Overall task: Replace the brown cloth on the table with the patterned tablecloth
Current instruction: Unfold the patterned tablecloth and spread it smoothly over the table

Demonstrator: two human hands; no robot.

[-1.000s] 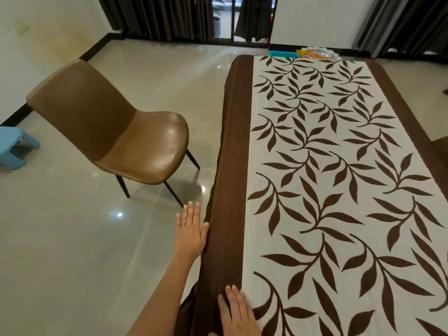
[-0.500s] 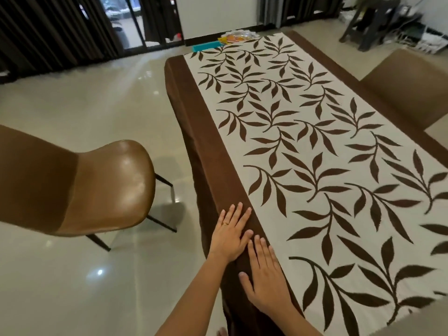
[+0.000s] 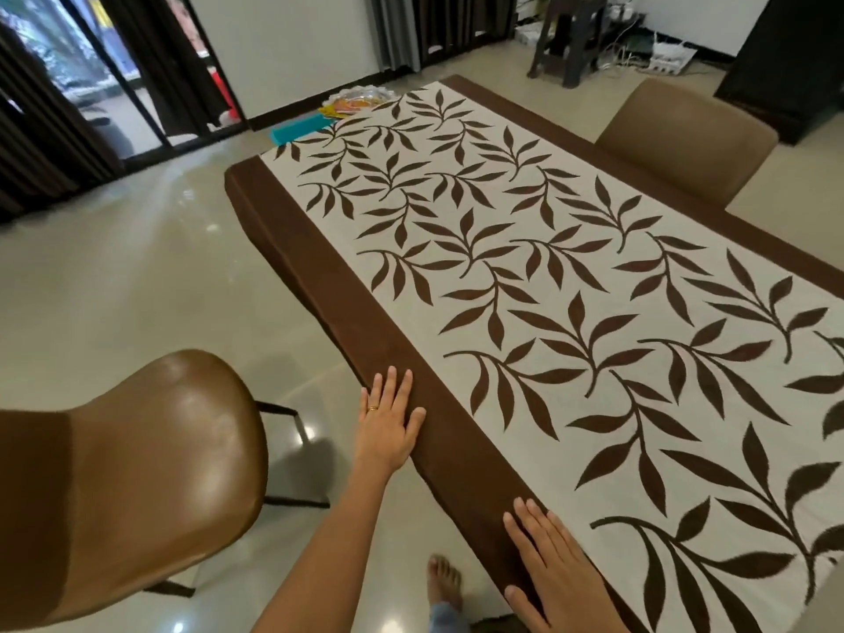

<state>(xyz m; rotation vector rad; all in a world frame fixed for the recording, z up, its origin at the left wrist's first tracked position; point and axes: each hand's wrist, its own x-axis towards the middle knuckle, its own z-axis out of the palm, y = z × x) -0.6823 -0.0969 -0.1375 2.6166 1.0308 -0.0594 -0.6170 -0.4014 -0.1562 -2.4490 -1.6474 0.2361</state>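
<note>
The patterned tablecloth [image 3: 525,285], cream with dark brown leaf sprays and a wide brown border, lies spread flat over the whole table. My left hand [image 3: 388,424] rests flat, fingers apart, on the brown border at the table's near-left edge; it wears a gold ring. My right hand [image 3: 555,571] presses flat on the same border strip, closer to me. Neither hand holds anything. No separate brown cloth shows in this view.
A brown leather chair [image 3: 132,486] stands close on my left, and another chair [image 3: 685,143] sits at the table's far right side. Past the far end lie a teal item [image 3: 299,129] and a plastic-wrapped packet [image 3: 361,100]. A dark stool [image 3: 568,38] and cables stand by the wall. My bare foot [image 3: 443,582] is under the edge.
My hands, side by side half a second ago, have slid apart along the brown border: the left one farther up the edge, the right one back toward me. The view has swung right.
</note>
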